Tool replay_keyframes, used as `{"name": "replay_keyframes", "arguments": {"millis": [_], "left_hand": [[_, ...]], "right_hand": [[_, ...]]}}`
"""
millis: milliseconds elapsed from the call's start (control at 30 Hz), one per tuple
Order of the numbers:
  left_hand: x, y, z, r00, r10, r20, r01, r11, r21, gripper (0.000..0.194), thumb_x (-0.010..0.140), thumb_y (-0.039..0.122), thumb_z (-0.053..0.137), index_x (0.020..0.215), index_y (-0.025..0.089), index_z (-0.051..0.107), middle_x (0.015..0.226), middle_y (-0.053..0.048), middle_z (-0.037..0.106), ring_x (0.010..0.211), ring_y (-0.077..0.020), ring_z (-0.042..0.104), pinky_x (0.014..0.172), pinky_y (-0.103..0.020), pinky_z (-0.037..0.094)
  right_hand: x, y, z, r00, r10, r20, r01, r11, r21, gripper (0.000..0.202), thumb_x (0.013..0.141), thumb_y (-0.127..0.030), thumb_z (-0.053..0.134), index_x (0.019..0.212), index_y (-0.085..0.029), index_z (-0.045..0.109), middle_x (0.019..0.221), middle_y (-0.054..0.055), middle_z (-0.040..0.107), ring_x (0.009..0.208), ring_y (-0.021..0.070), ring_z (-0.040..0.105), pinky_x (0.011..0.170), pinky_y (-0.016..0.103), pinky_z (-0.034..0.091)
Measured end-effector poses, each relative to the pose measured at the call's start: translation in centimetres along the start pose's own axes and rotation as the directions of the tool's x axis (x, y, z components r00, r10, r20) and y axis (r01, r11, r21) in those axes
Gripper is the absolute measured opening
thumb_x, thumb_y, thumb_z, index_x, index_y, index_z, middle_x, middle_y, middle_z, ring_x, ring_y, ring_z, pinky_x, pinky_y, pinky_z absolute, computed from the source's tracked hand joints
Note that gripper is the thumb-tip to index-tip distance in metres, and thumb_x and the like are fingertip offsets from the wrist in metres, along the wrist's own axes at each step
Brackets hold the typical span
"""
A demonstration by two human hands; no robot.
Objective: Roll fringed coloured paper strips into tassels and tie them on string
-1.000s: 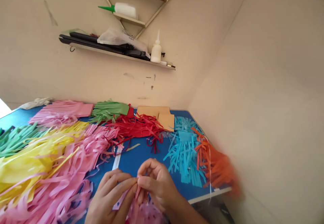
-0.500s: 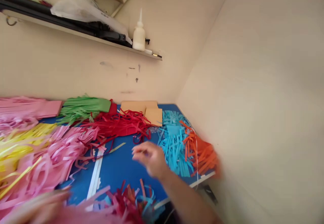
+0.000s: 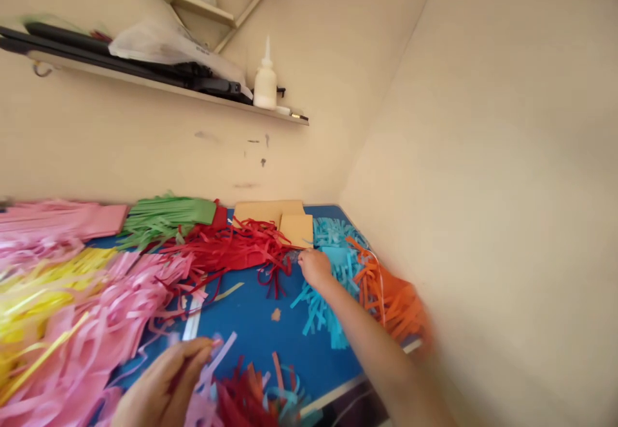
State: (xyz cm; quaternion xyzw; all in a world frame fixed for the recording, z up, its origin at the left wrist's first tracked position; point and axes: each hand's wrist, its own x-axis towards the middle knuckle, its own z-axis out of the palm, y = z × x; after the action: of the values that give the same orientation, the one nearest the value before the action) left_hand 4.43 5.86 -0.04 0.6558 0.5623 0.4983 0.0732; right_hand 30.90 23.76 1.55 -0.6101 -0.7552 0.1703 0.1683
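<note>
Lilac strips (image 3: 223, 351) at my left hand (image 3: 167, 379): thin, papery, matt. Blue fringe (image 3: 340, 257) by my right hand (image 3: 316, 267): papery, matt too. Yellow fringe (image 3: 29, 311): slightly shiny. Cards (image 3: 297, 230): smooth, matt. Table (image 3: 251, 330): smooth, faint sheen. Bottle (image 3: 265, 87): translucent plastic. Bag (image 3: 149, 44): thin, cloudy plastic. Wall (image 3: 410, 156): matt, smudged.

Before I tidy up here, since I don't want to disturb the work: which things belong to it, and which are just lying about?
Seemingly in use:
lilac strips, at the fingertips of the left hand
mixed-colour strips beside it
blue fringed paper, by the right hand

Apparently just lying about:
white bottle and plastic bag, on the shelf
tan scrap, on the table
</note>
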Motion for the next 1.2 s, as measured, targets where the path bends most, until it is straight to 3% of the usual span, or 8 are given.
{"name": "replay_keyframes", "arguments": {"millis": [133, 267, 367, 500, 667, 867, 1000, 1200], "left_hand": [[-0.2, 2.5, 0.7, 0.984, -0.131, 0.124, 0.148, 0.98, -0.135, 0.034, 0.08, 0.06, 0.061, 0.078, 0.028, 0.075, 0.075, 0.003, 0.078, 0.064, -0.0143, 0.074, 0.06, -0.014, 0.057], [-1.4, 4.0, 1.3, 0.946, -0.244, 0.214, 0.289, 0.933, -0.215, 0.034, 0.079, 0.057, 0.064, 0.076, 0.026, 0.076, 0.074, 0.0, 0.078, 0.064, -0.0161, 0.073, 0.059, -0.018, 0.057], [-2.1, 4.5, 1.5, 0.947, -0.221, 0.232, 0.272, 0.938, -0.216, 0.031, 0.081, 0.052, 0.064, 0.075, 0.024, 0.074, 0.071, -0.001, 0.076, 0.062, -0.015, 0.071, 0.058, -0.018, 0.056], [-2.1, 4.9, 1.3, 0.972, -0.103, 0.211, 0.138, 0.978, -0.158, 0.024, 0.085, 0.045, 0.063, 0.077, 0.024, 0.073, 0.07, 0.001, 0.075, 0.062, -0.0125, 0.07, 0.058, -0.016, 0.055], [-1.6, 5.3, 0.9, 0.977, 0.107, 0.185, -0.097, 0.993, -0.059, 0.02, 0.09, 0.037, 0.058, 0.08, 0.025, 0.071, 0.07, 0.003, 0.073, 0.06, -0.009, 0.069, 0.058, -0.013, 0.052], [-1.9, 5.2, 0.8, 0.94, 0.27, 0.211, -0.289, 0.955, 0.068, 0.024, 0.095, 0.03, 0.049, 0.087, 0.022, 0.07, 0.077, 0.0, 0.074, 0.066, -0.0107, 0.071, 0.064, -0.016, 0.055], [-2.0, 5.6, 0.9, 0.911, 0.364, 0.193, -0.391, 0.911, 0.127, 0.026, 0.096, 0.027, 0.048, 0.088, 0.022, 0.071, 0.077, 0.0, 0.076, 0.066, -0.0118, 0.071, 0.062, -0.018, 0.055], [-2.2, 5.7, 0.7, 0.951, 0.237, 0.199, -0.249, 0.968, 0.037, 0.023, 0.093, 0.037, 0.055, 0.101, 0.022, 0.07, 0.085, -0.002, 0.078, 0.072, -0.0129, 0.074, 0.065, -0.016, 0.057]], "right_hand": [[-7.5, -3.4, 1.5, 0.987, -0.155, 0.039, 0.135, 0.94, 0.314, 0.008, 0.089, -0.022, 0.064, 0.095, -0.022, 0.071, 0.093, 0.001, 0.073, 0.089, 0.0138, 0.068, 0.084, 0.024, 0.05], [-13.9, -5.9, 4.6, 0.987, -0.161, -0.014, 0.085, 0.447, 0.89, 0.007, 0.075, -0.025, 0.076, 0.08, -0.021, 0.074, 0.082, 0.0, 0.072, 0.077, 0.0149, 0.067, 0.075, 0.024, 0.052], [-15.6, -6.8, 5.3, 0.991, -0.131, 0.004, 0.03, 0.255, 0.966, 0.006, 0.073, -0.024, 0.077, 0.079, -0.022, 0.076, 0.085, 0.001, 0.072, 0.078, 0.0153, 0.067, 0.074, 0.025, 0.052], [-15.9, -7.4, 5.0, 0.993, -0.103, 0.05, -0.034, 0.156, 0.987, 0.007, 0.071, -0.023, 0.078, 0.077, -0.023, 0.075, 0.08, -0.001, 0.072, 0.075, 0.014, 0.066, 0.072, 0.024, 0.052], [-16.2, -7.3, 5.1, 0.998, -0.038, 0.058, -0.048, 0.227, 0.973, 0.014, 0.065, -0.017, 0.081, 0.074, -0.021, 0.071, 0.073, -0.002, 0.071, 0.069, 0.0129, 0.064, 0.07, 0.023, 0.05], [-16.6, -7.1, 4.4, 0.987, -0.087, -0.134, 0.16, 0.53, 0.833, 0.006, 0.072, -0.018, 0.077, 0.074, -0.022, 0.072, 0.073, -0.001, 0.071, 0.068, 0.0136, 0.063, 0.069, 0.024, 0.049], [-16.8, -6.8, 4.1, 0.986, -0.13, -0.102, 0.156, 0.524, 0.837, 0.006, 0.074, -0.019, 0.075, 0.079, -0.022, 0.073, 0.077, 0.0, 0.072, 0.071, 0.0141, 0.064, 0.07, 0.024, 0.051], [-16.6, -6.3, 4.2, 0.985, -0.124, -0.119, 0.169, 0.577, 0.799, 0.004, 0.076, -0.018, 0.07, 0.079, -0.021, 0.071, 0.077, -0.001, 0.072, 0.071, 0.0132, 0.065, 0.071, 0.023, 0.051]]}}
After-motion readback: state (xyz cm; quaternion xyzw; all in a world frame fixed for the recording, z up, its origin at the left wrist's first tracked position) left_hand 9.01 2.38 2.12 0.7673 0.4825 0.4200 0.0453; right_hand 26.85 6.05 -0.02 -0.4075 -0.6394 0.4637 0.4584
